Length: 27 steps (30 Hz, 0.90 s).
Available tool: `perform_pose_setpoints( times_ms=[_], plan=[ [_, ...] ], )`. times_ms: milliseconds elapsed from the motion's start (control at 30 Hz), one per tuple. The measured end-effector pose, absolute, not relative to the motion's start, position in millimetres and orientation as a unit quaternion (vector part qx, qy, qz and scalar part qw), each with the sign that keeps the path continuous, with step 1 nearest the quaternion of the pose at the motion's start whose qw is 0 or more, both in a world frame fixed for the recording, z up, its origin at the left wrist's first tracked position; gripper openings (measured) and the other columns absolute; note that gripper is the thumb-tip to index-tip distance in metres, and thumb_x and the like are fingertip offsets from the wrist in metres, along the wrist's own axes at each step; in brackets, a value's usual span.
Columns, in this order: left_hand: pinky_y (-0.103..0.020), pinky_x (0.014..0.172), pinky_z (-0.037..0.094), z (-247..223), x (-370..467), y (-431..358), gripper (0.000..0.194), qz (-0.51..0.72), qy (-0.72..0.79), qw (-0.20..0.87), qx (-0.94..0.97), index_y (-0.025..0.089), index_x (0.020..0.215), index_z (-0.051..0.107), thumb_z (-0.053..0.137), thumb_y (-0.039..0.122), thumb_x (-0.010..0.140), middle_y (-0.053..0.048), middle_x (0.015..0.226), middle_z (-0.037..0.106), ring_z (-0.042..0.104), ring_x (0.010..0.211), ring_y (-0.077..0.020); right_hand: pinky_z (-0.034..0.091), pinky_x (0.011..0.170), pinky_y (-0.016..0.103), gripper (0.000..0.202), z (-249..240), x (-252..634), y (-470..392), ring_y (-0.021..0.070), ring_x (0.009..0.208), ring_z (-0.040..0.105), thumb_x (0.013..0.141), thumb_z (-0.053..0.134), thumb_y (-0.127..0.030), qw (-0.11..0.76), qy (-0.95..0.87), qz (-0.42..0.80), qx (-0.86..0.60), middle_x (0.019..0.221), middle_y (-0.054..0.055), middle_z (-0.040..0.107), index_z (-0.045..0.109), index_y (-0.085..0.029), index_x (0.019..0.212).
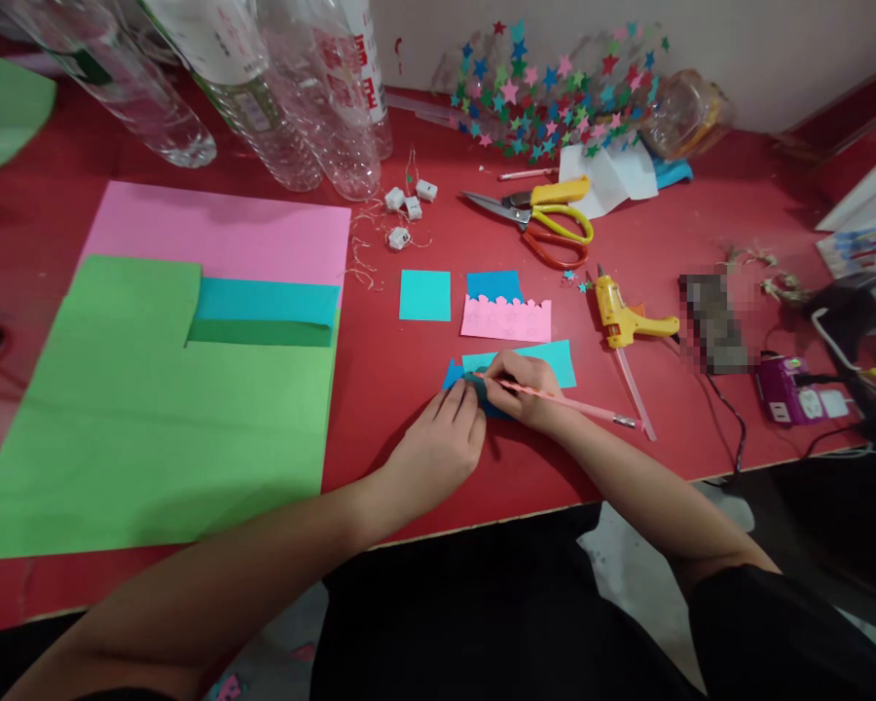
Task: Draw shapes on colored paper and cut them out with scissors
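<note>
A pink pencil (576,397) is gripped in my right hand (524,387), its tip pointing left and its eraser end to the right. The fingers of my left hand (438,438) are together, their tips pressing a small dark teal paper piece (474,383) beside the pencil tip. Under both hands lie a blue paper strip (453,374) and a light turquoise strip (555,362), partly covered. Just beyond them is a pink strip (507,319) with a jagged upper edge and faint star outlines, overlapping a blue piece (494,284). A turquoise rectangle (424,295) sits left of it.
Green (153,438) and pink sheets (263,239) cover the left. Plastic bottles (292,107) and a star-filled clear container (555,97) line the back. Scissors (540,219), a yellow glue gun (620,316), small white light units (413,206) and a purple power adapter (792,389) are around.
</note>
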<state>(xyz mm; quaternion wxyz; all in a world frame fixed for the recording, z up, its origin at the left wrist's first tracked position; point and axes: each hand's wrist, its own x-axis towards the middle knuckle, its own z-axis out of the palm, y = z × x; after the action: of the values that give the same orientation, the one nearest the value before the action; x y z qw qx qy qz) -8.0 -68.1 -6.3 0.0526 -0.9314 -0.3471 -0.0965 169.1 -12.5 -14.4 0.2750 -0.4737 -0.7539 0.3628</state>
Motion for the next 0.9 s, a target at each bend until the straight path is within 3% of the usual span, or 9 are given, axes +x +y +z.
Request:
perform_pose_setpoints(
  times_ms=[300,600,900],
  plan=[
    [-0.04,0.092,0.054,-6,-8,-67,0.035,-0.104,-0.348,0.053,-0.93,-0.004,0.112,0.062,0.037,0.006,0.09,-0.027,0.118,0.064,0.063,0.112,-0.0322,0.037,0.054,0.022,0.012,-14,169,-12,0.0096,0.055,0.049,0.083,0.052,-0.025,0.276,-0.757,0.372,-0.461,0.061,-0.001,0.056,0.051,-0.02,0.072],
    [-0.041,0.091,0.053,-8,-11,-65,0.036,-0.107,-0.361,0.028,-0.926,-0.003,0.117,0.06,0.039,0.006,0.089,-0.024,0.118,0.064,0.061,0.112,-0.0321,0.038,0.047,0.021,0.021,-7,174,-8,0.008,0.046,0.047,0.091,0.047,-0.039,0.354,-0.607,0.499,-0.507,0.058,-0.004,0.056,0.048,-0.021,0.079],
    [-0.041,0.09,0.051,-12,-12,-64,0.037,-0.126,-0.359,0.029,-0.924,-0.004,0.117,0.06,0.038,0.004,0.088,-0.025,0.118,0.063,0.061,0.112,-0.0327,0.042,0.062,0.024,0.009,13,189,-9,0.011,0.068,0.054,0.078,0.056,-0.02,0.264,-0.709,0.472,-0.453,0.081,0.002,0.062,0.058,-0.018,0.087]
  ],
)
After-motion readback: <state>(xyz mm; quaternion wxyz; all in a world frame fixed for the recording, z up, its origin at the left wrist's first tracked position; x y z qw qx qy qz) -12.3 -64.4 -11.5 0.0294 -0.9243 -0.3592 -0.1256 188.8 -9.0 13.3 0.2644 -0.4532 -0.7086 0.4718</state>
